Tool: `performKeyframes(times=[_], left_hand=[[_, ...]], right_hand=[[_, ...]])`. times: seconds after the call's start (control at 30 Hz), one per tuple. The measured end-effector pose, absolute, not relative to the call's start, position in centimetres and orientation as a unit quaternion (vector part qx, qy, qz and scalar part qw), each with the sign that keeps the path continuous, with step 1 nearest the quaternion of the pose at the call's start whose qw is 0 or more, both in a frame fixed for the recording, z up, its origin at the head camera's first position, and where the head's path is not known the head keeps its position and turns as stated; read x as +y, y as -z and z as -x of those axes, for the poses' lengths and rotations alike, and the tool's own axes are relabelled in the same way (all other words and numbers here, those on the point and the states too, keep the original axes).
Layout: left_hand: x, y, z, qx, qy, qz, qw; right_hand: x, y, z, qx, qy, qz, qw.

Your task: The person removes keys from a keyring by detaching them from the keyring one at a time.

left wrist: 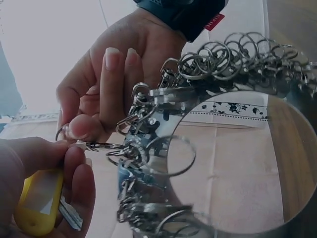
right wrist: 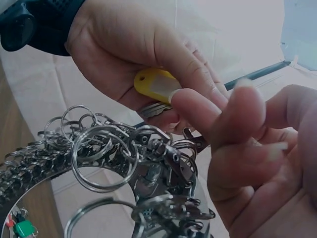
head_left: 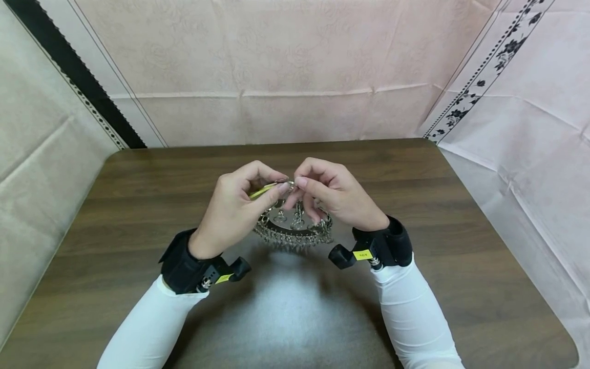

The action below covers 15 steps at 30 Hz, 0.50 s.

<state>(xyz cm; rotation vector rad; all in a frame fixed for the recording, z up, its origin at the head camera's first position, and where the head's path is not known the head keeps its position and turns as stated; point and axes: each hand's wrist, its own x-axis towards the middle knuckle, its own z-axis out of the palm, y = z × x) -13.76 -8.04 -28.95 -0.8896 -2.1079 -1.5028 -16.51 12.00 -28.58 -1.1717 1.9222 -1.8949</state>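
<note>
My left hand (head_left: 239,205) pinches a yellow key tag (left wrist: 40,198) together with a silver key (left wrist: 71,214). Close against its fingertips, my right hand (head_left: 338,192) pinches a small metal ring (left wrist: 61,133) between thumb and index finger; its other fingers are loosely bent. Just below both hands stands a round metal rack (head_left: 297,233) hung all around with split key rings (right wrist: 104,158) and clasps. One clasp (left wrist: 104,146) reaches from the rack toward the fingertips; whether it joins the ring is hidden by the fingers.
The wooden table (head_left: 138,220) ends at a back edge in front of a pale patterned cloth (head_left: 295,61). A small green object (right wrist: 24,228) with a bit of red beside it shows through low in the right wrist view. Each wrist wears a black strapped camera.
</note>
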Motion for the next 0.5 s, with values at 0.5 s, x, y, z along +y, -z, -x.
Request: performKeyframes(times=[0.5], left_hand=[[-7.72, 29.37, 13.75, -0.754, 0.529, 0.313, 0.234]], right_hand=[[11.82, 28.73, 16.25, 0.665, 0.634, 0.392, 0.056]])
